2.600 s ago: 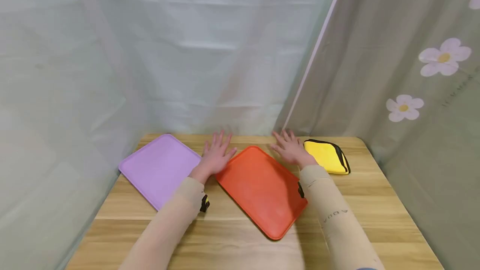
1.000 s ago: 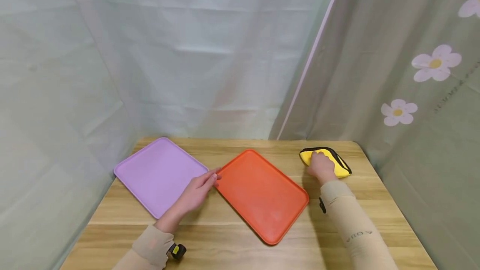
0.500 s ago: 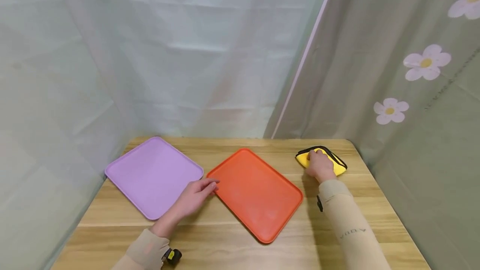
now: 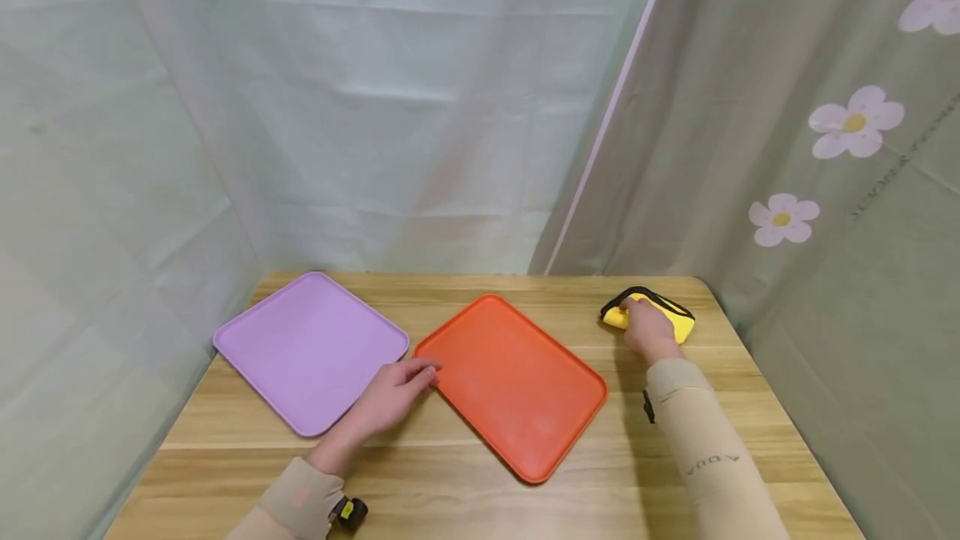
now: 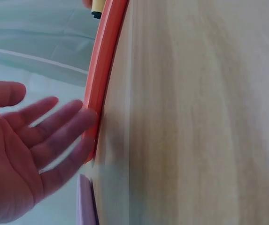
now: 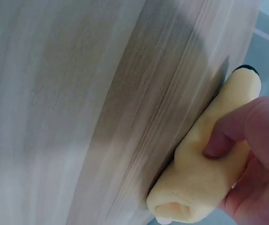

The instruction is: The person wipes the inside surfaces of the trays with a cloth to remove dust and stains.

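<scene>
Pinching a folded yellow cloth in the right grip, at or just above the desk. Likely light, soft, floppy; best taken by the thick middle. Leaving the left grip slack, empty, beside the red tray.
</scene>
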Tool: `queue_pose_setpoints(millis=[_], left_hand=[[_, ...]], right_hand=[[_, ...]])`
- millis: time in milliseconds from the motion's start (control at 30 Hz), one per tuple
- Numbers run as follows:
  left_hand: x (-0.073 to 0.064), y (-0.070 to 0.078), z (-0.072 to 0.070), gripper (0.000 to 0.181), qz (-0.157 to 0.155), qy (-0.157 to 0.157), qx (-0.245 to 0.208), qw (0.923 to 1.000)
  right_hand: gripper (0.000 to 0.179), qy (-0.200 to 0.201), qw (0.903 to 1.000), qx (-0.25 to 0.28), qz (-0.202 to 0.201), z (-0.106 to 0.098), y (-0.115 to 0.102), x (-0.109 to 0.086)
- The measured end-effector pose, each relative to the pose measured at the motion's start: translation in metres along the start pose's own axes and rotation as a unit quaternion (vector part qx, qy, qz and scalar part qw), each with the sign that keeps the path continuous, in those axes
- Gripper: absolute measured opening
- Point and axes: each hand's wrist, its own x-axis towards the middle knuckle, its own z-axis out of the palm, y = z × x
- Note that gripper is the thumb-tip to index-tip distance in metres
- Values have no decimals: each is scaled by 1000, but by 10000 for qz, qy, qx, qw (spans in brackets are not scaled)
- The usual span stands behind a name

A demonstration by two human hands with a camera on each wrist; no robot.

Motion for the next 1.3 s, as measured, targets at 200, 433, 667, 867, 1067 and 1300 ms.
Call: queue_pose_setpoints(millis=[200, 433, 667, 867, 1067, 1300], left_hand=[[2, -4, 3, 22, -447, 165, 332, 9983], [6, -3, -6, 26, -670, 173, -13, 9976], [3, 2, -6, 29, -838, 93, -268, 9961], [2, 4, -3, 30, -950, 154, -290, 9949], [1, 8, -4, 31, -994, 228, -409, 9939], [-4, 11, -8, 31, -999, 251, -571, 9930]], right_hand=[[57, 193, 9998, -69, 64, 12, 0, -2], [64, 436, 9990, -119, -64, 13, 6, -1], [62, -34, 9984, -489, 278, 8, 14, 2], [57, -69, 9982, -552, 204, 9, 18, -4], [64, 208, 9996, -154, 91, 18, 30, -12], [64, -4, 9996, -271, 9, 8, 32, -10]])
